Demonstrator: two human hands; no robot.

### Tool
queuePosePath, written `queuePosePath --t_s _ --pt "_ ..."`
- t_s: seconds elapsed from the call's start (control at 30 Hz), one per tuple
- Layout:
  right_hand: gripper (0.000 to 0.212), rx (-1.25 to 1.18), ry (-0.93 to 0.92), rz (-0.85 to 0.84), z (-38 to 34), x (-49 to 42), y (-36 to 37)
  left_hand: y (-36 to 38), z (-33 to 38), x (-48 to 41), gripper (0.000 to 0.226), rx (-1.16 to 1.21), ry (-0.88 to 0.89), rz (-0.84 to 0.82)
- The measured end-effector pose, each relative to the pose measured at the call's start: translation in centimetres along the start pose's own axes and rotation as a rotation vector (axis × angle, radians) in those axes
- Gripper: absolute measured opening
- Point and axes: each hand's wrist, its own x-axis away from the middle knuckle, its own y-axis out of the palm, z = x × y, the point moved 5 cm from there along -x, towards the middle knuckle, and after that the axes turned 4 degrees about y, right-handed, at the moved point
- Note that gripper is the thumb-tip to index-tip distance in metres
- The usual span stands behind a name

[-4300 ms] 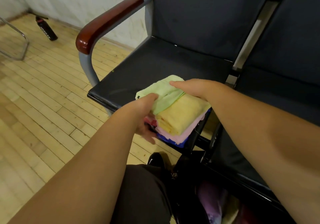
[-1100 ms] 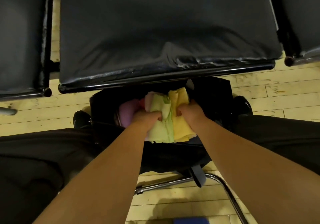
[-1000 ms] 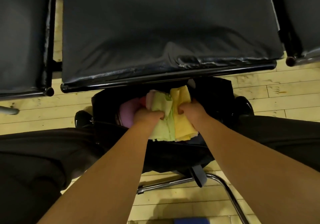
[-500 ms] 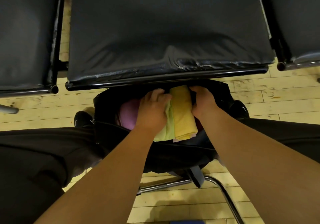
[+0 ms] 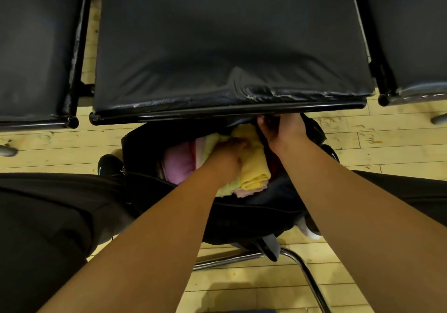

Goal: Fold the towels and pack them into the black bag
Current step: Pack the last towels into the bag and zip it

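**Mia:** What moved?

**Tom:** A little while ago the towels [image 5: 254,167] were up on the chair seat [image 5: 229,46]. Now they are down in the black bag [image 5: 242,218] on the floor [image 5: 72,148], just under the front of the seat. The right hand [image 5: 283,131] has let go of the stack and gone to the far edge of the bag.

**Mia:** What are the hands doing?

**Tom:** The right fingers [image 5: 264,125] are curled round the bag's edge and hold its mouth wide. The left hand [image 5: 227,157] is on top of the stack. Its fingers bend down into the cloth. It is blurry, so I cannot tell if they pinch or just push.

**Mia:** What could go wrong?

**Tom:** Towels are soft, so I think a hard push could crumple the folds. A purple cloth [image 5: 176,165] is already inside, right beside the stack. The space is tight, and the stack could catch and tip. If the right hand lets go, the mouth may flop shut on it.

**Mia:** Which way does the stack lie?

**Tom:** Its long side runs from the person toward the seat, and the far end leans a bit left. The yellow towel [image 5: 256,174] shows on the right and the green towel [image 5: 223,191] on the left.
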Motion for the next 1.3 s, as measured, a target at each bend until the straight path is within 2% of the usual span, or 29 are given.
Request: queuePosePath --t_s 0.07,0.17,0.23,0.3,0.37,0.43,0.5,0.63,0.73,0.77,0.8,0.83,0.87,1.0,1.13,1.2,1.27,1.3 --pt "0.014 0.011 0.023 0.028 0.3 0.6 -0.7 -0.8 -0.6 -0.2 0.056 0.353 -0.176 0.061" --pt "0.013 0.053 0.068 0.087 1.0 1.1 -1.8 -1.6 -1.8 0.6 0.029 1.401 -0.558 0.314" --pt "0.011 0.115 0.084 0.091 1.6 1.0 -2.7 -2.2 -1.9 1.4 0.023 1.870 -0.592 0.384" --pt "0.013 0.194 0.103 0.076 2.2 1.1 -3.6 -3.2 -1.8 2.4 0.021 2.072 -0.494 0.348" --pt "0.018 0.257 0.129 0.053 2.6 1.2 -4.5 -4.2 -1.7 3.3 0.017 2.121 -0.408 0.309" --pt "0.021 0.365 0.144 0.046 2.7 1.4 -5.0 -4.5 -1.8 3.8 0.023 2.131 -0.412 0.317" --pt "0.021 0.593 0.141 0.063 2.4 1.5 -5.5 -4.8 -1.6 4.4 0.026 2.121 -0.467 0.351" --pt "0.028 1.589 0.022 -0.002 2.4 2.1 -6.9 -5.5 -0.8 6.3 0.044 1.949 -0.504 0.255" --pt "0.019 2.041 0.057 -0.142 4.0 2.9 -8.1 -4.8 -0.2 6.9 0.039 1.571 -0.547 0.166" --pt "0.026 2.174 0.063 -0.191 4.5 2.9 -8.4 -4.3 0.0 7.0 0.035 1.403 -0.569 0.118" --pt "0.043 2.283 0.055 -0.217 4.9 3.1 -8.6 -3.8 0.2 7.1 0.032 1.244 -0.577 0.060" --pt "0.054 2.373 0.067 -0.212 5.1 3.5 -8.8 -3.2 0.6 7.2 0.030 1.137 -0.557 -0.002" --pt "0.054 2.459 0.039 -0.217 5.2 3.6 -8.8 -2.4 0.9 7.1 0.029 1.090 -0.524 -0.056" --pt "0.032 2.765 0.017 -0.278 5.9 4.4 -8.5 -0.7 2.0 6.4 0.026 0.883 -0.360 -0.109" --pt "0.032 2.856 0.035 -0.390 6.0 4.0 -8.7 0.3 4.7 5.9 0.052 0.551 -0.171 -0.352" --pt "0.033 2.854 0.029 -0.552 6.2 3.6 -8.6 1.3 5.3 5.5 0.066 0.315 -0.078 -0.473" --pt "0.036 2.851 0.117 -0.686 5.7 4.2 -8.1 2.6 5.3 5.3 0.079 0.038 0.004 -0.539" --pt "0.035 2.812 0.166 -0.660 5.0 4.5 -7.6 3.5 5.3 5.2 0.084 -0.060 0.025 -0.563"
